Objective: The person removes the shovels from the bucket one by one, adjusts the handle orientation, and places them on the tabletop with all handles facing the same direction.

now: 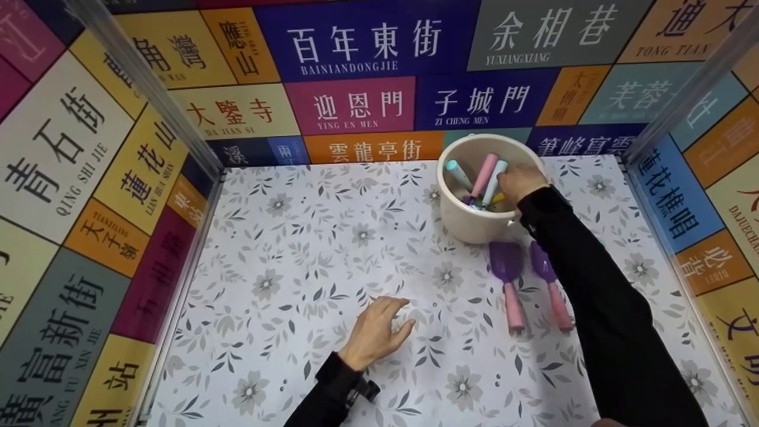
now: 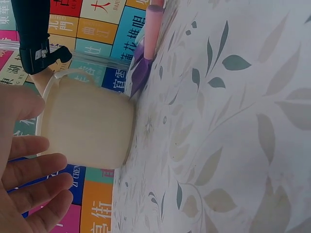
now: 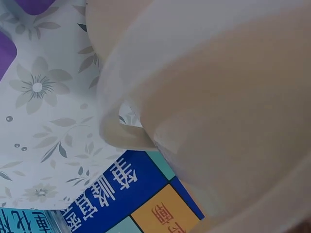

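A cream bucket [image 1: 474, 222] stands at the back right, holding several handled tools, among them one with a pink handle [image 1: 485, 175] and one with a pale blue handle [image 1: 494, 182]. My right hand [image 1: 522, 181] reaches over its rim, fingers bent down beside the pale blue handle. A bit of yellow [image 1: 498, 198] shows under the fingers; whether they grip anything is hidden. The right wrist view shows mostly the bucket's inner wall [image 3: 233, 107]. My left hand [image 1: 375, 332] hovers over the cloth at front centre, fingers loosely extended, holding nothing; its fingers [image 2: 43, 170] appear before the bucket.
Two toy shovels with purple blades and pink handles, a left shovel [image 1: 507, 276] and a right shovel [image 1: 551, 287], lie in front of the bucket, the right one partly behind my sleeve. Sign-patterned walls [image 1: 356, 107] enclose the floral cloth [image 1: 296, 249] at the back and sides.
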Tool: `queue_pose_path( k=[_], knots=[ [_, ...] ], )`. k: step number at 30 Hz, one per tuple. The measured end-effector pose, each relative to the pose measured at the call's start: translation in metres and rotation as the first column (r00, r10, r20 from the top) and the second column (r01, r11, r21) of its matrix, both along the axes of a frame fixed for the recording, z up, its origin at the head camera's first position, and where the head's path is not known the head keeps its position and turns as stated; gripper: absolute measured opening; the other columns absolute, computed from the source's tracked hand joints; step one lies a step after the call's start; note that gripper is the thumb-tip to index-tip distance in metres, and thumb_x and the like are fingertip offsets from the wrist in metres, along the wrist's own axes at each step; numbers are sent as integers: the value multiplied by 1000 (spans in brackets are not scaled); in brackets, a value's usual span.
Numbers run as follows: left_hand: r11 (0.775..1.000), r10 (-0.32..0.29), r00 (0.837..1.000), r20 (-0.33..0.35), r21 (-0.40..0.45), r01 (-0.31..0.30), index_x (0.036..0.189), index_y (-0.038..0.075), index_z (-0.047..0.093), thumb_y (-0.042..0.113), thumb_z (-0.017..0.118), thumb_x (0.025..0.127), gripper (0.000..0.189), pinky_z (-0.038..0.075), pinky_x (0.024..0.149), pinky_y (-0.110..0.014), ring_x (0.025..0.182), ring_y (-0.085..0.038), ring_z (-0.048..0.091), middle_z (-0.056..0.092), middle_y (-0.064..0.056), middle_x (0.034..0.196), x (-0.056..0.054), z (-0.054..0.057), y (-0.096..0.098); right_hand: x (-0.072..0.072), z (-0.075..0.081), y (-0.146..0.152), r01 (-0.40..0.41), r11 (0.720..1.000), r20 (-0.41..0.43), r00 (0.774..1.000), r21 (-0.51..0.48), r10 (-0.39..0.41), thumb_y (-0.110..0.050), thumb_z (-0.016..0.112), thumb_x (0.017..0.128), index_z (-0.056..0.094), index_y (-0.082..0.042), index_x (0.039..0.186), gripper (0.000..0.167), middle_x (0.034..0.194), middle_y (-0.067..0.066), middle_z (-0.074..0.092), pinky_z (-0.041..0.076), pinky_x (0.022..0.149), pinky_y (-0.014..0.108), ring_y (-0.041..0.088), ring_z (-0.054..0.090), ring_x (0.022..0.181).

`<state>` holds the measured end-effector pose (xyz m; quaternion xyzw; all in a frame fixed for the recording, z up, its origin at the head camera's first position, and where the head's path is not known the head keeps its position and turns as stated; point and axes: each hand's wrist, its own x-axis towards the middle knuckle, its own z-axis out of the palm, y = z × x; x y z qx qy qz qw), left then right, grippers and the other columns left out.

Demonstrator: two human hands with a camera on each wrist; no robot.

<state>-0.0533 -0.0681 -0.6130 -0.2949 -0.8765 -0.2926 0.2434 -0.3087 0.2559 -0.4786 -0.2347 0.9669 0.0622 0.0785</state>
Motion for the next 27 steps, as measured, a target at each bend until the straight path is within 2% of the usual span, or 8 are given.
queue_pose_path(
  k=[5,9,14,22,27],
  knots=[
    [1000,-19,1000,-7,-2,19,112,2,72,18,83,86,33,58,81,-31,93,-21,69,72,-7,101,0,-1,1,-1,-3,-1,30,999,49,998,-27,-29,4,59,87,64,10,92,8,92,30,66,56,79,61,48,67,87],
    [1000,-26,1000,-1,2,26,113,2,73,18,83,86,33,59,82,-31,94,-22,70,73,-7,102,0,-1,1,0,-5,-4,17,1000,33,999,4,-18,5,60,83,66,7,83,6,88,27,68,56,78,59,44,68,82],
    [1000,-30,999,25,-5,30,114,3,73,19,82,86,33,58,83,-30,95,-21,70,73,-7,103,0,-2,1,0,-9,-4,-9,999,31,999,31,9,7,56,82,65,3,73,13,80,24,70,56,75,55,36,66,73],
    [1000,-28,999,31,-2,28,114,4,73,20,83,86,35,59,84,-30,96,-21,70,73,-7,103,0,-2,1,1,-8,-6,-10,998,32,999,58,8,4,58,87,69,6,84,12,86,26,71,58,74,59,40,70,80],
    [1000,-24,999,34,-5,24,113,3,73,20,84,85,35,58,86,-31,96,-22,71,74,-8,103,0,-2,0,3,-2,-10,-14,998,15,1000,67,13,2,60,87,70,7,84,12,85,27,71,58,74,59,43,70,80]
  ],
)
